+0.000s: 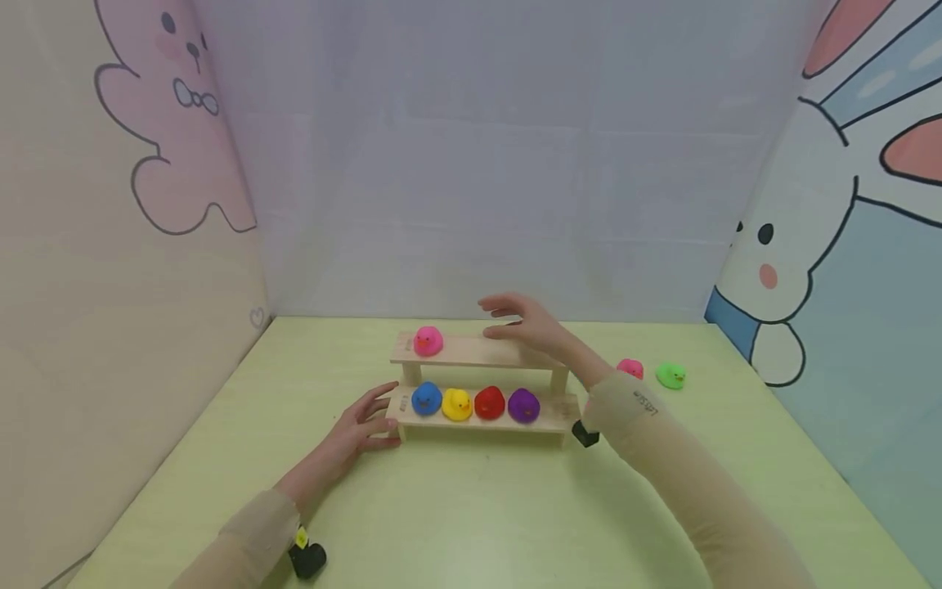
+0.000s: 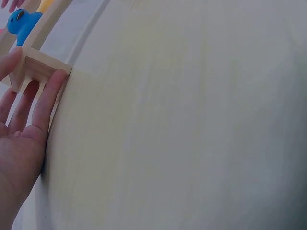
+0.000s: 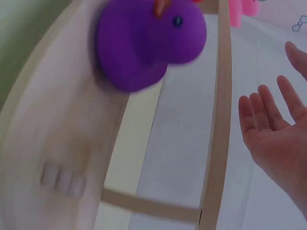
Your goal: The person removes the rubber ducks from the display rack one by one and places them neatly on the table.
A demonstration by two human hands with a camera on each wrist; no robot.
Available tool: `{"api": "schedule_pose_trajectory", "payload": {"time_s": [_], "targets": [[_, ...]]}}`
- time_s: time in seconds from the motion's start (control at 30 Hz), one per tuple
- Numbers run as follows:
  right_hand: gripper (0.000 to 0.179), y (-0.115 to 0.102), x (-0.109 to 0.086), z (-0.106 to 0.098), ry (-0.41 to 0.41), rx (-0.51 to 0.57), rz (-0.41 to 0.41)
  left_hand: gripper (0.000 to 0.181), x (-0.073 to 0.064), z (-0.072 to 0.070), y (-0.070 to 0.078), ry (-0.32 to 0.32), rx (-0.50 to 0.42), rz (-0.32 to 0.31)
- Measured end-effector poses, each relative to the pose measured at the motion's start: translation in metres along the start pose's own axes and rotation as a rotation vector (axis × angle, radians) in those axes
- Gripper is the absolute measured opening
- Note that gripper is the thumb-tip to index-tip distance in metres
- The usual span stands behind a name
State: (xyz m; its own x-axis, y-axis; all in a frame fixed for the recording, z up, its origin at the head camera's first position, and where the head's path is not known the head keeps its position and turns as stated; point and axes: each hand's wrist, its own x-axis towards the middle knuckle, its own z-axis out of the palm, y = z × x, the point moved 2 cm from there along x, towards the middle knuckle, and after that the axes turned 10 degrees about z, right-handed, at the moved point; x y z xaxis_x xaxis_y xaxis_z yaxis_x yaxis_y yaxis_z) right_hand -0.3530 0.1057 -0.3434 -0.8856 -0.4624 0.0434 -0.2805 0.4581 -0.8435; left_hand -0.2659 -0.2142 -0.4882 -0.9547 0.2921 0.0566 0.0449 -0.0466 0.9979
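Observation:
A two-tier wooden rack [image 1: 486,424] stands on the table. On its lower shelf sit a blue duck [image 1: 426,399], a yellow duck [image 1: 457,404], a red duck [image 1: 489,402] and a purple duck [image 1: 524,406]. At the left of the upper shelf sits a pink duck [image 1: 428,341]. My left hand [image 1: 356,425] holds the rack's lower left end, thumb and fingers about the end piece [image 2: 45,67]. Above the right part of the upper shelf hovers my right hand [image 1: 526,323], its fingers extended and nothing in them; the right wrist view shows its bare palm [image 3: 278,143].
To the right of the rack, another pink duck [image 1: 630,368], partly behind the right forearm, and a green duck [image 1: 671,375] lie on the table [image 1: 471,507]. A pale curtain [image 1: 471,164] hangs behind, with printed panels on both sides.

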Motion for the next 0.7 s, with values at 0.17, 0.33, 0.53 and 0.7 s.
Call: {"api": "schedule_pose_trajectory", "payload": {"time_s": [0.17, 0.33, 0.53, 0.7], "targets": [[0.052, -0.012, 0.015, 0.034, -0.035, 0.042, -0.007, 0.07, 0.001, -0.001, 0.0, 0.005, -0.01, -0.012], [0.05, -0.023, 0.024, 0.064, -0.003, 0.037, -0.032, 0.071, 0.002, -0.003, -0.003, -0.001, -0.016, -0.009], [0.045, -0.031, 0.028, 0.09, 0.097, 0.045, -0.027, 0.069, 0.002, -0.004, -0.002, -0.011, -0.015, -0.002], [0.046, -0.025, 0.028, 0.099, 0.14, 0.098, 0.013, 0.068, 0.003, -0.004, -0.002, -0.012, -0.018, -0.003]]}}
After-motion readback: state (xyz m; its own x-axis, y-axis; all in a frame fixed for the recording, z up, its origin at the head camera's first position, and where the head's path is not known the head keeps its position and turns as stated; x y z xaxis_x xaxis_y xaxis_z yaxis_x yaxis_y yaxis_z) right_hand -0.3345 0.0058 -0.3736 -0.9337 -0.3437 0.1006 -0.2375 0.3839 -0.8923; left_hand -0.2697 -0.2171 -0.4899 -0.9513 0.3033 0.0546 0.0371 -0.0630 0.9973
